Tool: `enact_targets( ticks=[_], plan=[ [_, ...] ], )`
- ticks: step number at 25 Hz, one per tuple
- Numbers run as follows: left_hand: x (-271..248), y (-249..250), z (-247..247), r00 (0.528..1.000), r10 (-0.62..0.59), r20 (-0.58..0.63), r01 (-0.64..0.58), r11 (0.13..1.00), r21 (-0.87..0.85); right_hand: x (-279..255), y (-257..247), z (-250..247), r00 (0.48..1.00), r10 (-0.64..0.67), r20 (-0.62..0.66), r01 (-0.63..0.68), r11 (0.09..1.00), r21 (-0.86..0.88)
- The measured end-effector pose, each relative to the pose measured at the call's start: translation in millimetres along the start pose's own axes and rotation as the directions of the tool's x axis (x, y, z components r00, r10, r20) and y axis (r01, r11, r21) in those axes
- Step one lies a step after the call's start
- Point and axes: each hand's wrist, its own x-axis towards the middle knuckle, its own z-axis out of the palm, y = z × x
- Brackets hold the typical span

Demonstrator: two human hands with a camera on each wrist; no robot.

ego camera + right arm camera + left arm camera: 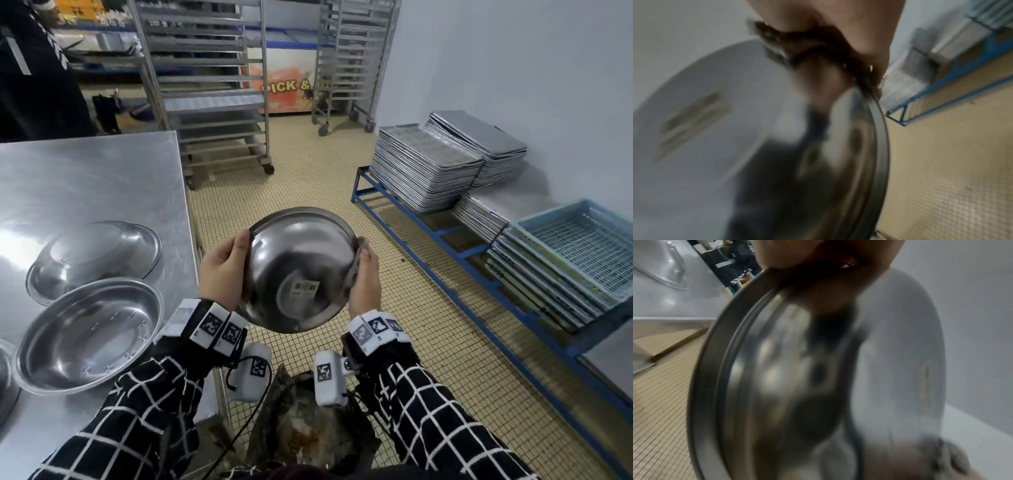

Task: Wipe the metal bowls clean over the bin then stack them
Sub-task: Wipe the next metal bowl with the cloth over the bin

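Head view: left hand (224, 270) grips the bowl (298, 270); right hand (364, 284) presses a cloth (356, 260) around its rim.

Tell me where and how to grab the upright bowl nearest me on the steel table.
Pinch the upright bowl at its thin flared rim, nearest the table edge, coming from above: thumb inside, fingers beneath the lip. It sits open side up, and its smooth curved wall offers no other purchase.

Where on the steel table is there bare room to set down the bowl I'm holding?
The table's far half, beyond the upside-down bowl, looks bare up to its back edge. The near left is crowded: the upright bowl sits beside the right edge, another rim shows at the left. The held bowl hangs off the table's right side.
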Motion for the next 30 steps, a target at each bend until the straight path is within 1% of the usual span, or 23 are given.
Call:
enact_targets(
  ticks=[2, 4, 6, 8, 10, 12, 13, 14, 15, 17, 18, 19, 20, 21, 22, 23, 24, 25, 26, 27, 28, 29, 30],
  plan=[
    [2.2, -5.9, -1.5, 1.0, -0.009, -0.009, 0.009, 1.0, -0.029, 4.4, 10.8, -10.4, 0.994, 0.107, 0.031, -0.11, 0.989, 0.103],
    [6.0, -16.0, -5.9, 1.0, 0.002, 0.006, -0.002, 1.0, 0.019, 4.5, 10.2, -15.3, 0.996, 0.085, 0.038, -0.088, 0.993, 0.072],
    [8.8, -27.1, -10.8, 0.999, 0.019, 0.041, -0.023, 0.996, 0.082, 3.9, 0.8, -21.6, 0.997, -0.004, 0.072, 0.01, 0.997, -0.081],
    [8.3, -33.0, -13.8, 0.99, 0.044, 0.136, -0.059, 0.992, 0.109, 7.9, -14.5, -29.3, 0.975, -0.1, 0.197, 0.159, 0.937, -0.311],
    [5.2, -31.8, -11.6, 0.965, 0.032, 0.261, -0.075, 0.985, 0.157, 16.2, -28.9, -32.4, 0.922, -0.124, 0.368, 0.302, 0.823, -0.48],
    [0.2, -25.4, -6.6, 0.933, 0.019, 0.361, -0.117, 0.96, 0.253, 23.9, -36.8, -30.1, 0.844, -0.13, 0.521, 0.444, 0.714, -0.542],
    [-1.4, -22.3, -4.9, 0.926, 0.035, 0.375, -0.161, 0.936, 0.311, 26.2, -37.8, -27.5, 0.807, -0.163, 0.568, 0.512, 0.673, -0.534],
    [-2.0, -19.5, -3.2, 0.929, 0.061, 0.365, -0.196, 0.917, 0.346, 26.6, -38.6, -24.1, 0.782, -0.228, 0.58, 0.566, 0.648, -0.509],
    [-2.4, -17.0, -1.9, 0.938, 0.081, 0.336, -0.205, 0.913, 0.354, 25.6, -37.8, -20.5, 0.774, -0.318, 0.548, 0.604, 0.63, -0.488],
    [-2.7, -14.6, 1.1, 0.964, 0.084, 0.253, -0.166, 0.932, 0.322, 19.0, -33.6, -13.5, 0.755, -0.522, 0.396, 0.654, 0.57, -0.497],
    [-2.0, -14.9, 2.1, 0.975, 0.075, 0.207, -0.137, 0.943, 0.303, 13.7, -30.7, -9.3, 0.715, -0.608, 0.346, 0.688, 0.522, -0.505],
    [-1.4, -15.5, 3.4, 0.984, 0.059, 0.169, -0.104, 0.957, 0.27, 7.1, -26.0, -4.6, 0.661, -0.665, 0.349, 0.728, 0.455, -0.512],
    [-0.2, -15.6, 5.0, 0.988, 0.04, 0.147, -0.073, 0.971, 0.228, 0.0, -20.1, -0.6, 0.612, -0.69, 0.386, 0.759, 0.377, -0.531],
    [0.6, -14.7, 6.7, 0.99, 0.023, 0.14, -0.049, 0.981, 0.186, -6.3, -12.0, 2.1, 0.592, -0.687, 0.421, 0.768, 0.322, -0.554],
    [0.8, -14.2, 7.9, 0.989, 0.017, 0.144, -0.041, 0.985, 0.166, -11.6, -4.9, 2.9, 0.61, -0.67, 0.423, 0.753, 0.323, -0.574],
    [0.5, -14.5, 8.7, 0.988, 0.017, 0.152, -0.042, 0.987, 0.158, -14.4, -0.3, 0.7, 0.671, -0.639, 0.375, 0.708, 0.404, -0.579],
    [-0.2, -14.8, 8.8, 0.987, 0.023, 0.162, -0.048, 0.986, 0.157, -14.9, 0.7, -3.0, 0.766, -0.579, 0.279, 0.621, 0.554, -0.554],
    [-2.1, -14.4, 8.4, 0.985, 0.029, 0.171, -0.055, 0.987, 0.149, -13.6, -0.4, -8.3, 0.866, -0.471, 0.168, 0.489, 0.725, -0.484],
    [-4.2, -13.6, 8.0, 0.983, 0.032, 0.182, -0.057, 0.989, 0.137, -10.3, -1.8, -15.2, 0.935, -0.343, 0.092, 0.35, 0.843, -0.408],
    [-6.1, -12.3, 8.1, 0.981, 0.033, 0.192, -0.057, 0.991, 0.121, -7.5, -3.9, -21.8, 0.965, -0.254, 0.059, 0.257, 0.887, -0.382],
    [-7.7, -11.3, 9.0, 0.979, 0.038, 0.198, -0.061, 0.991, 0.115, -8.4, -7.7, -27.2, 0.971, -0.23, 0.057, 0.233, 0.885, -0.404],
    [-9.1, -9.5, 10.8, 0.978, 0.047, 0.203, -0.073, 0.99, 0.124, -11.8, -11.9, -28.5, 0.961, -0.267, 0.07, 0.27, 0.856, -0.44],
    [-11.1, -6.7, 13.4, 0.976, 0.058, 0.211, -0.09, 0.985, 0.147, -17.8, -16.2, -25.3, 0.933, -0.344, 0.106, 0.352, 0.807, -0.475]
  ],
)
